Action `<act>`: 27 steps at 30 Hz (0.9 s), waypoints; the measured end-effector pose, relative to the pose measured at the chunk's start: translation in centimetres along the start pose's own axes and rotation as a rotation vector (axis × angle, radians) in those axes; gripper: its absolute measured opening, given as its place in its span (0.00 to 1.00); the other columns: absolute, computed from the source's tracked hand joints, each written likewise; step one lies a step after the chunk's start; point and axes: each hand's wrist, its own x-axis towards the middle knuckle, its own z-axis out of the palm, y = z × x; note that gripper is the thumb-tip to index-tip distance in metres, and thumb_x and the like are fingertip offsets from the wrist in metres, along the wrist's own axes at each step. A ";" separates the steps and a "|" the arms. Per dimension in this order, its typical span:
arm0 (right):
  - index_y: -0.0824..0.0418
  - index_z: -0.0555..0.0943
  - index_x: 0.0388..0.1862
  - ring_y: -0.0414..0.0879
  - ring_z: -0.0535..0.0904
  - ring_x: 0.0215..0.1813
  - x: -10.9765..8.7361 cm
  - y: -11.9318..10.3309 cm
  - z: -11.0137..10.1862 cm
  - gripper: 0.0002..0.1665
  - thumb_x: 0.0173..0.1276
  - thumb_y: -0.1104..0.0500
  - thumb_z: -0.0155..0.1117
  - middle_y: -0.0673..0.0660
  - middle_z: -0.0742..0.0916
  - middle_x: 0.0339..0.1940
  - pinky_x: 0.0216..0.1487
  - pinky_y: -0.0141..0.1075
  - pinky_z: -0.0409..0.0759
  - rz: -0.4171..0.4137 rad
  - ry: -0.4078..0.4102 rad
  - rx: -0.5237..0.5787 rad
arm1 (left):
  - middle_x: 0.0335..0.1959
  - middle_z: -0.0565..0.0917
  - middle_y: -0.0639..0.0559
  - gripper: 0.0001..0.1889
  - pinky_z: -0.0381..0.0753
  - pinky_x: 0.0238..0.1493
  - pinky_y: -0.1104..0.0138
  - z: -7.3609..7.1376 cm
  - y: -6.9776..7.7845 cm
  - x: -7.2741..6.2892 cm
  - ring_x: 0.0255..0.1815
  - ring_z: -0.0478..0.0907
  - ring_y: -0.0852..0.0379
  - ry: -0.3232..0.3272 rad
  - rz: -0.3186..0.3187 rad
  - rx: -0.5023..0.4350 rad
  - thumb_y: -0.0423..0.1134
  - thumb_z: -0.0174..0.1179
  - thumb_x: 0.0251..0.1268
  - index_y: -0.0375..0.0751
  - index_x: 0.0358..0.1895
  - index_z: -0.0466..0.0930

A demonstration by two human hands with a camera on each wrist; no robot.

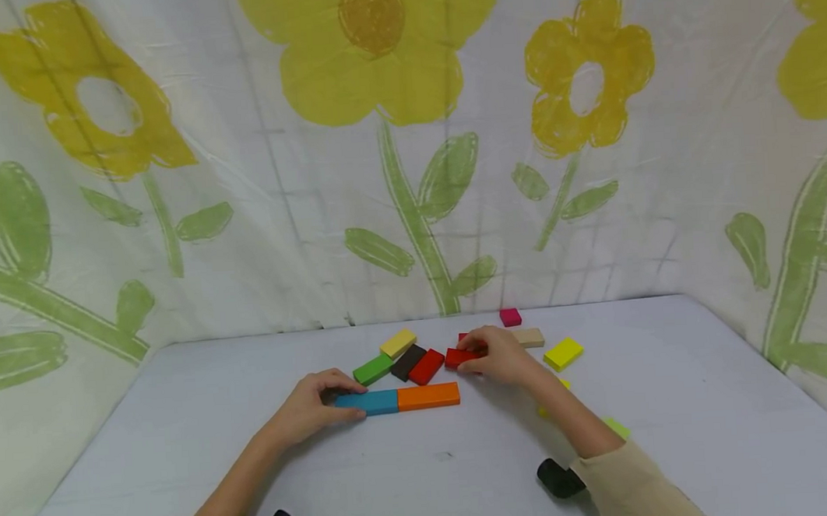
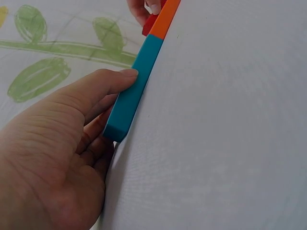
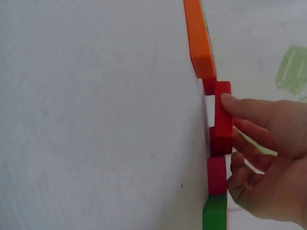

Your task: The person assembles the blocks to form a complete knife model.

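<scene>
A blue block [image 1: 377, 402] and an orange block [image 1: 428, 396] lie end to end in a row on the white table. My left hand [image 1: 309, 410] grips the blue block's left part, thumb on the near side and fingers behind. To the right, my right hand [image 1: 500, 356] pinches a red block [image 3: 223, 108] between thumb and fingers. In the right wrist view this block looks raised off the table, past the orange block's end. Another red piece [image 3: 220, 143] shows beneath or behind it. The right hand hides part of the blocks there.
Behind the row lie a green block [image 1: 373, 369], a yellow block [image 1: 398, 343], a dark block [image 1: 408, 363] and another red block [image 1: 427, 366]. Farther right are a magenta block [image 1: 510, 317], a tan block [image 1: 530, 337] and a bright yellow block [image 1: 563, 354]. A lime block [image 1: 616, 428] sits by the right forearm.
</scene>
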 end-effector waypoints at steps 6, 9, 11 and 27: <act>0.63 0.87 0.52 0.53 0.81 0.55 -0.8 0.1 -0.6 0.15 0.68 0.62 0.76 0.58 0.88 0.51 0.61 0.49 0.84 0.019 -0.020 0.018 | 0.48 0.87 0.49 0.15 0.76 0.53 0.69 0.0 0.0 0.0 0.51 0.77 0.55 0.000 -0.001 -0.004 0.39 0.78 0.61 0.42 0.50 0.92; 0.62 0.88 0.53 0.53 0.80 0.55 -1.4 0.1 -0.9 0.15 0.68 0.62 0.76 0.57 0.88 0.51 0.59 0.48 0.85 0.014 -0.037 0.014 | 0.48 0.87 0.49 0.14 0.76 0.53 0.69 0.1 0.0 -0.1 0.51 0.77 0.55 0.001 -0.007 -0.007 0.39 0.78 0.61 0.42 0.50 0.92; 0.62 0.88 0.53 0.53 0.80 0.56 -1.7 0.0 -1.1 0.16 0.67 0.62 0.77 0.58 0.88 0.52 0.59 0.48 0.85 0.001 -0.048 0.011 | 0.48 0.87 0.49 0.14 0.76 0.54 0.69 0.1 0.1 -0.1 0.51 0.77 0.55 0.002 -0.011 -0.007 0.39 0.78 0.61 0.42 0.50 0.92; 0.62 0.87 0.53 0.49 0.77 0.47 -3.4 0.2 -2.0 0.17 0.65 0.62 0.79 0.56 0.87 0.48 0.41 0.31 0.79 -0.065 -0.116 0.081 | 0.48 0.87 0.50 0.14 0.76 0.54 0.69 0.1 0.0 0.0 0.52 0.77 0.54 0.002 -0.003 -0.008 0.39 0.78 0.61 0.43 0.50 0.92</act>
